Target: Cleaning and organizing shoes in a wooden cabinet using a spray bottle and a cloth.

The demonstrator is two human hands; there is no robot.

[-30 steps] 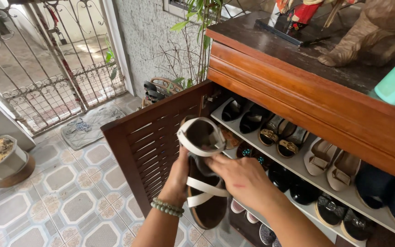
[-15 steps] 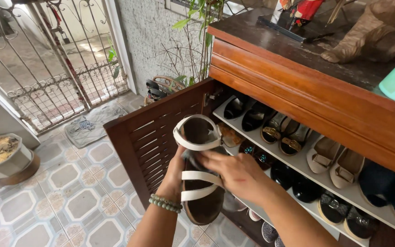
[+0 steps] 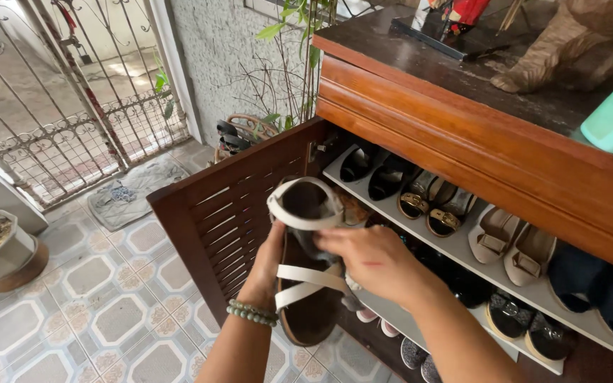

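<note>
- The left hand (image 3: 269, 257), with a bead bracelet (image 3: 252, 313) on the wrist, is closed around the back of a brown sandal (image 3: 311, 273) with white straps, holding it upright.
- The right hand (image 3: 372, 260) presses on the sandal's footbed with curled fingers; a bit of grey cloth (image 3: 350, 301) peeks out beneath it, and whether it grips it I cannot tell.
- The sandal hangs in front of the open slatted door (image 3: 232, 206) of a wooden shoe cabinet (image 3: 477, 149).
- Behind it, white shelves (image 3: 462, 250) carry rows of shoes.
- Below lies a patterned tile floor (image 3: 101, 312), with a mat (image 3: 129, 195) by an iron gate (image 3: 58, 113).
</note>
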